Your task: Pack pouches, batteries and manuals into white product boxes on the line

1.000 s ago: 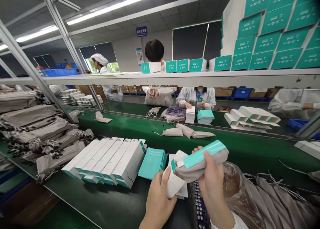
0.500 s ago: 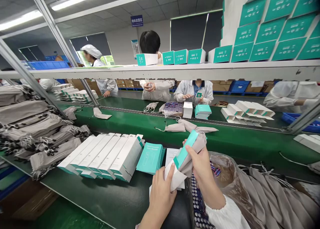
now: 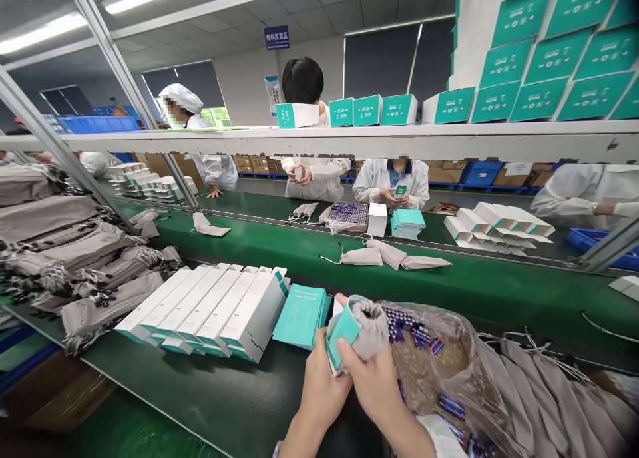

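**Teal and Grey on Green**

At five o'clock, the pouch (image 3: 373,341) is warm grey, the sheet (image 3: 343,335) against it teal. White cartons (image 3: 200,305) with teal ends fill eight o'clock; stacked boxes (image 3: 539,102) at two o'clock show white print on teal. Batteries (image 3: 422,339) at four o'clock are violet-blue.

Both hands are held close together at the grey pouch (image 3: 373,341). The left hand (image 3: 323,381) is curled at its lower left, the wrist bare. The right hand (image 3: 372,378) is closed just below it, the thumb laid against its left side. Both forearms are angled up toward the pouch, the right one partly covered by a white sleeve (image 3: 442,438).
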A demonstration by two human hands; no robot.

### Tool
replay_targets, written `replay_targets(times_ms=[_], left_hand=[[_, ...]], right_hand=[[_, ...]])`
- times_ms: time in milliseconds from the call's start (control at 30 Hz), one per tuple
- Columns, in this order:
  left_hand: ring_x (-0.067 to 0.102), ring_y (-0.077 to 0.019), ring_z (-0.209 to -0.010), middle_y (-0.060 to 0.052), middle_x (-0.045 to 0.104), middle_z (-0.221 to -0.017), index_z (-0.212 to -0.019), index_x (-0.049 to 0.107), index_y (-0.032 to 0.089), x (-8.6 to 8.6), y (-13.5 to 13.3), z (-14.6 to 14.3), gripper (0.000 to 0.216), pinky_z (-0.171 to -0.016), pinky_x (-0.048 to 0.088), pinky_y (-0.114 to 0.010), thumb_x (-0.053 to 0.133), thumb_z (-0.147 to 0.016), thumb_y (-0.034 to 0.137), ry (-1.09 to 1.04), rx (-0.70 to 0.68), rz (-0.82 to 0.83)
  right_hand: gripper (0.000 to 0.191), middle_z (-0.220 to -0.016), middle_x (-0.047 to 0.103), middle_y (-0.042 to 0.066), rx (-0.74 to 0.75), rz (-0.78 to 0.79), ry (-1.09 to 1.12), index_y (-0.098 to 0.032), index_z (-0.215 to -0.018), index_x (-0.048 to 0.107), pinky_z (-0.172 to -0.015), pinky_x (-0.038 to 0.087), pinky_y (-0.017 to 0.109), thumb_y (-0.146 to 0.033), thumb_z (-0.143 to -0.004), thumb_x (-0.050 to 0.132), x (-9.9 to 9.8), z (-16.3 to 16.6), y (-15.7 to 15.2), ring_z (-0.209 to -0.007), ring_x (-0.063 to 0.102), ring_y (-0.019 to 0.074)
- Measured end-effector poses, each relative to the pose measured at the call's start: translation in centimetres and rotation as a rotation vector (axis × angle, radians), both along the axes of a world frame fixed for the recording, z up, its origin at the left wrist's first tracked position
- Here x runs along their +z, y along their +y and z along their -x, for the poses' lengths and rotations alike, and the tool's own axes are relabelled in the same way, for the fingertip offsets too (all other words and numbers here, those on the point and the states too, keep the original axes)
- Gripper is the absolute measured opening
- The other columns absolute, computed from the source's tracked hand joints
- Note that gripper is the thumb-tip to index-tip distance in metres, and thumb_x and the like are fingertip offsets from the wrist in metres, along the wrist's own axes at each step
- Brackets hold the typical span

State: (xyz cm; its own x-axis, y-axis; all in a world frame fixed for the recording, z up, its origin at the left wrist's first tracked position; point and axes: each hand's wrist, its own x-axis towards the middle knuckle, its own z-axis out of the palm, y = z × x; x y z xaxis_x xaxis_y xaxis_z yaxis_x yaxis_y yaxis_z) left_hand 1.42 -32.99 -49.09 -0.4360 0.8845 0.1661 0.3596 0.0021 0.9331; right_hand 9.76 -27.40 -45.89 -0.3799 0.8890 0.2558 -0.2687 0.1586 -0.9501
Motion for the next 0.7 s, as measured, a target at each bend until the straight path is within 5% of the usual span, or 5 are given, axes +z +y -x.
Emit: replay_targets(times_ms=[167, 333, 400, 567, 700], left_hand=[[0.071, -0.0294, -0.100, -0.013, 0.073, -0.112, -0.118, 0.055, 0.017, 0.3, -0.2, -0.3, 0.041, -0.080, 0.057, -0.036, 0.062, -0.082, 0.033, -0.042, 0.025, -0.074], [0.073, -0.0263, -0.092, -0.012, 0.076, -0.104, -0.107, 0.059, 0.017, -0.7, -0.4, -1.1, 0.030, -0.076, 0.058, -0.032, 0.064, -0.083, 0.035, -0.086, 0.087, -0.121], [0.073, -0.0266, -0.092, -0.011, 0.076, -0.104, -0.109, 0.059, 0.017, -1.0, -0.4, -1.1, 0.032, -0.077, 0.058, -0.032, 0.064, -0.083, 0.033, -0.080, 0.110, -0.136], [0.074, -0.0276, -0.090, -0.010, 0.076, -0.106, -0.116, 0.055, 0.016, -1.4, -0.6, -0.9, 0.047, -0.078, 0.059, -0.034, 0.072, -0.074, 0.028, -0.071, 0.118, -0.111], [0.074, -0.0267, -0.092, -0.009, 0.077, -0.104, -0.116, 0.057, 0.017, -1.0, -0.7, -0.7, 0.044, -0.079, 0.059, -0.032, 0.070, -0.077, 0.031, -0.102, 0.074, -0.158]], right_hand=[[0.061, -0.133, 0.063, 0.011, -0.007, 0.007, -0.120, -0.024, -0.144, 0.045, -0.115, 0.039, 0.045, -0.035, -0.088, 0.064, -0.2, -0.6, -1.0, -0.130, 0.056, 0.0271], [0.072, -0.154, 0.043, 0.006, -0.154, -0.275, -0.353, -0.031, -0.146, 0.046, -0.121, -0.005, 0.063, -0.030, -0.080, 0.074, -1.2, -1.6, -1.0, -0.152, 0.015, 0.0358], [0.074, -0.158, 0.038, 0.005, -0.154, -0.259, -0.334, -0.033, -0.146, 0.045, -0.120, 0.002, 0.066, -0.030, -0.079, 0.075, -2.5, -1.5, -1.3, -0.151, 0.018, 0.0374], [0.074, -0.153, 0.045, 0.011, -0.051, 0.084, -0.170, -0.026, -0.152, 0.036, -0.115, 0.038, 0.054, -0.032, -0.085, 0.068, -5.0, -1.7, -2.2, -0.139, 0.046, 0.0322], [0.064, -0.143, 0.058, 0.006, -0.139, -0.278, -0.277, -0.031, -0.141, 0.053, -0.118, 0.033, 0.054, -0.022, -0.081, 0.073, -2.8, -3.5, -0.9, -0.134, 0.051, 0.0315]])
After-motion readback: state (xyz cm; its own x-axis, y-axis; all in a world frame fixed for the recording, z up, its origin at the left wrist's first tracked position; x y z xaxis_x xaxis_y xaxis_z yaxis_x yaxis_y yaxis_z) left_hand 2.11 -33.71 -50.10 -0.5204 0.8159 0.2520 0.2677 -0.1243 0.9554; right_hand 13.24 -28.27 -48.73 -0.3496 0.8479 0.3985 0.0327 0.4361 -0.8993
